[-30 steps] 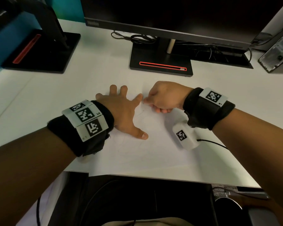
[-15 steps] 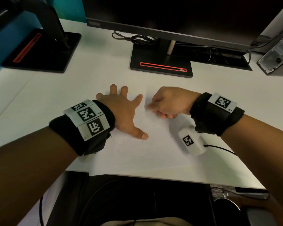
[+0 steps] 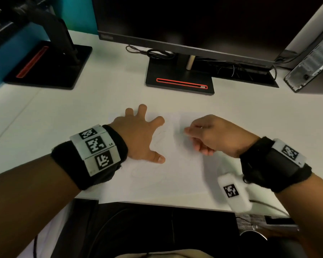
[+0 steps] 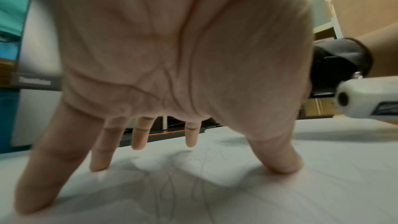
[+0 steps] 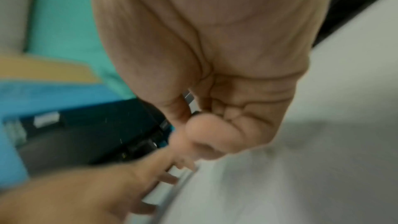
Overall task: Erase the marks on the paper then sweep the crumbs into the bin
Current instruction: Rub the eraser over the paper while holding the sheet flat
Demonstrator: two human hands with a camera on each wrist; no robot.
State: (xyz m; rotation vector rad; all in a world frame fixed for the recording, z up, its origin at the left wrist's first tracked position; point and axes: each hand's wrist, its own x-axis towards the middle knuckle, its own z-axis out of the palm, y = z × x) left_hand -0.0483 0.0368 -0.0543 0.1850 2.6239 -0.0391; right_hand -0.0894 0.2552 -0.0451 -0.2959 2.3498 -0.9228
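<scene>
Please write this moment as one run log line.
left hand: spread, pressing paper | right hand: fingers curled, eraser unseen | marks: faint, remaining

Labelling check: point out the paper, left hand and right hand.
paper (image 3: 175,175): head view, bare middle of the sheet.
left hand (image 3: 138,138): head view, back of the hand, spread flat on the paper.
right hand (image 3: 213,135): head view, back of the curled hand.

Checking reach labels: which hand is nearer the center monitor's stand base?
Right, narrowly. The right hand sits almost straight in front of the stand base, fingers curled over the paper. The left hand lies flat on the paper, further left.
</scene>
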